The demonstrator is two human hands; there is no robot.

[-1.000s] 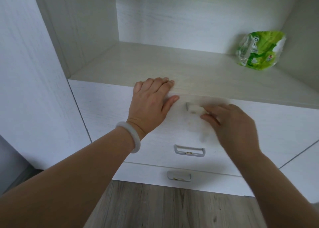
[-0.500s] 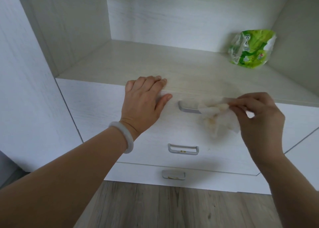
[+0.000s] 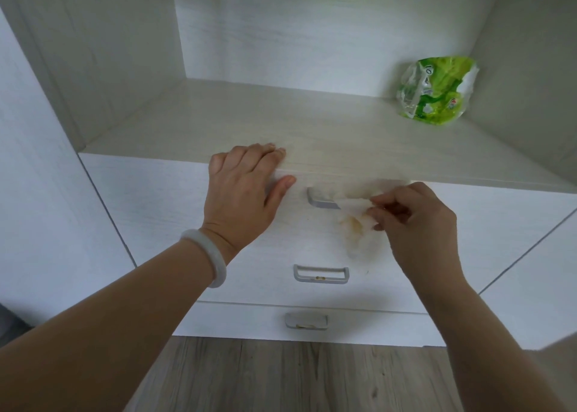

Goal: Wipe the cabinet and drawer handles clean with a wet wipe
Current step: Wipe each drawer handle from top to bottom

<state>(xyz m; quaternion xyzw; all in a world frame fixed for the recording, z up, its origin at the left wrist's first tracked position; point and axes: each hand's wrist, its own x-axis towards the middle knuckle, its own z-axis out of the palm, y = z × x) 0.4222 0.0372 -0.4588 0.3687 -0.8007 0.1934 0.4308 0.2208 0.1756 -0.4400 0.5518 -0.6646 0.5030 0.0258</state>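
Both hands work: right hand (image 3: 418, 221) pinches wipe (image 3: 356, 221) against top handle (image 3: 323, 200).

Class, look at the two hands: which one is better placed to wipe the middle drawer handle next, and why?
Right. The right hand already pinches the wet wipe at the top drawer handle, directly above the middle drawer handle. The left hand holds no wipe and rests on the shelf edge.

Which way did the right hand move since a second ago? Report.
Yes. The right hand moved rightward along the top drawer handle, uncovering more of it.
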